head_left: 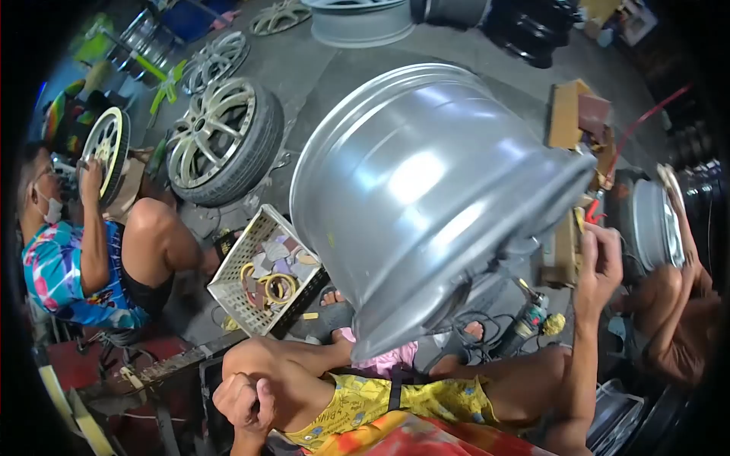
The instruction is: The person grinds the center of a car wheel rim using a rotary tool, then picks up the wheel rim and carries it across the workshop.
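A large silver wheel rim (pixel 426 182) fills the middle of the view, tilted in front of my knees. My left hand (pixel 245 400) is curled into a fist near my left knee, apart from the rim; whether it holds anything is hidden. To the right of the rim's edge is my right hand (pixel 598 262), raised with its fingers bent together at a small yellow-orange piece (pixel 581 219). A white plastic crate (pixel 236 267) with sanding pads and rolls of yellow tape (pixel 280 288) stands left of the rim.
One co-worker (pixel 91 243) sits at the left with a wheel; another person (pixel 669 311) sits at the right beside a rim. A tyred wheel (pixel 228 144) lies beyond the crate. A cardboard box (pixel 564 114), a power tool (pixel 530 319) and cables are at the right.
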Motion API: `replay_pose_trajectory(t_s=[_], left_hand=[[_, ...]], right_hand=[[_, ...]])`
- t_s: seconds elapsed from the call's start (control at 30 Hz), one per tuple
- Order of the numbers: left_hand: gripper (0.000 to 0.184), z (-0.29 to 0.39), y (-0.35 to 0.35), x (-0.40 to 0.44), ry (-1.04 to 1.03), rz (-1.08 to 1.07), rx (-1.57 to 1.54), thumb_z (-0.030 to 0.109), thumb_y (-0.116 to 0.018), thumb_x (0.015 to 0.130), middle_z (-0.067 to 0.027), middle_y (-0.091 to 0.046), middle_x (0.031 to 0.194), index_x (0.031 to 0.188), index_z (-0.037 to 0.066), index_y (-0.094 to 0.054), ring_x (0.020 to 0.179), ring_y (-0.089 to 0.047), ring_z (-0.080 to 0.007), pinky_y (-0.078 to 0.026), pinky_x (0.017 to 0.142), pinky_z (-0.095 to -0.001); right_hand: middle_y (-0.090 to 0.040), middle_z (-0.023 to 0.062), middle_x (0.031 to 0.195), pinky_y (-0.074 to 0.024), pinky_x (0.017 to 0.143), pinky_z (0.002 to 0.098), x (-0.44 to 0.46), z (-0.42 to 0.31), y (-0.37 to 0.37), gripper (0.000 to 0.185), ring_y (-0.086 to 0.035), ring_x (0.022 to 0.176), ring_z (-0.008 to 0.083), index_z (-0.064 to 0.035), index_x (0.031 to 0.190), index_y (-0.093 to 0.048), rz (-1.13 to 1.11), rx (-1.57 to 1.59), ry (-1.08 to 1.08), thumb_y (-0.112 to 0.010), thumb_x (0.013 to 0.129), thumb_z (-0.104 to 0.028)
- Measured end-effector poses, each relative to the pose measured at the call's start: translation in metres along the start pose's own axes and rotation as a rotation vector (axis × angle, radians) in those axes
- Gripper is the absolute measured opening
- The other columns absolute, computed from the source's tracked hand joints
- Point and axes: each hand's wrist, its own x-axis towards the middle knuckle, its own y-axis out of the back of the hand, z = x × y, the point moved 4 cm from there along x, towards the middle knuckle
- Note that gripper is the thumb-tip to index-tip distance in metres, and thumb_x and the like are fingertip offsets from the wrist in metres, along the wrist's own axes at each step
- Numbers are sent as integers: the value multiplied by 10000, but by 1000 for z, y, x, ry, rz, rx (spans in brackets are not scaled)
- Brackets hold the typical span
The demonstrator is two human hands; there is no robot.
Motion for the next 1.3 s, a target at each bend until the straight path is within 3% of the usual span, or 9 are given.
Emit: replay_pose_trajectory(t_s=[0.17, 0.4, 0.63, 0.7, 0.97, 1.1, 1.17, 1.23, 1.3], left_hand=[[337, -11, -18, 44, 101, -117, 60, -91, -629, 875, -109, -412, 587, 648, 20, -406, 486, -402, -282, -306, 489, -386], [336, -25, -39, 90, 200, -201, -73, -8, -767, 837, -138, -578, 634, 618, 26, -516, 547, -588, -319, -513, 573, -384], [370, -6, -34, 104, 363, -468, -145, 164, -731, 946, -151, -586, 654, 664, 10, -546, 572, -580, -371, -445, 540, -430], [391, 0, -33, 97, 450, -505, -112, 229, -710, 974, -165, -604, 677, 678, 16, -568, 607, -601, -396, -447, 550, -455], [547, 38, -15, 48, 569, -773, -54, 504, -612, 1016, -275, -668, 777, 760, 27, -691, 747, -670, -478, -493, 679, -533], [605, 59, -2, 36, 768, -778, -281, 568, -573, 1014, -277, -704, 843, 820, 13, -716, 830, -687, -491, -508, 736, -565], [603, 64, 8, 32, 828, -773, -376, 520, -606, 1019, -270, -681, 775, 783, -32, -668, 742, -672, -467, -508, 708, -515], [568, 68, 24, 42, 846, -661, -477, 443, -680, 1011, -185, -547, 602, 729, -39, -576, 587, -564, -184, -460, 608, -419], [533, 59, 32, 36, 884, -619, -534, 398, -687, 1024, -82, -533, 588, 699, -8, -570, 593, -491, -125, -435, 587, -363]], right_hand=[[-607, 60, 1073, -443, 939, 292, 12, 58, -4, 251, -546, 982, 130, 30, 1212, -670, 226, -62, -81, -509, 1118, -138], [-618, 52, 1056, -459, 917, 307, -3, 152, -3, 370, -566, 966, 133, 8, 1241, -659, 229, 10, -394, -455, 1156, -289], [-633, 132, 978, -468, 891, 397, -88, 194, -2, 327, -588, 938, 252, 37, 1143, -650, 224, -396, -694, -513, 1124, -259], [-630, 153, 963, -464, 868, 412, -81, 94, -9, 320, -576, 913, 270, 33, 1095, -652, 245, -143, -672, -536, 1105, -265], [-692, 101, 915, -503, 791, 412, -46, -155, 22, 262, -632, 847, 222, -20, 1006, -678, -494, 107, -1026, -635, 1040, -277], [-705, 222, 942, -519, 829, 451, -19, -166, -4, 307, -669, 877, 424, -28, 1039, -680, -680, 128, -838, -621, 1051, -329], [-715, 272, 993, -510, 866, 505, 11, -165, -27, 459, -672, 947, 489, 3, 1025, -652, -570, 89, -863, -583, 1061, -449], [-711, 312, 1001, -494, 891, 551, 40, -158, -51, 642, -677, 1005, 503, 45, 1026, -625, -609, -85, -971, -525, 1049, -588], [-713, 334, 1040, -500, 917, 584, 55, -162, -67, 779, -681, 1031, 522, 85, 1115, -586, -670, -262, -867, -430, 1042, -675]])
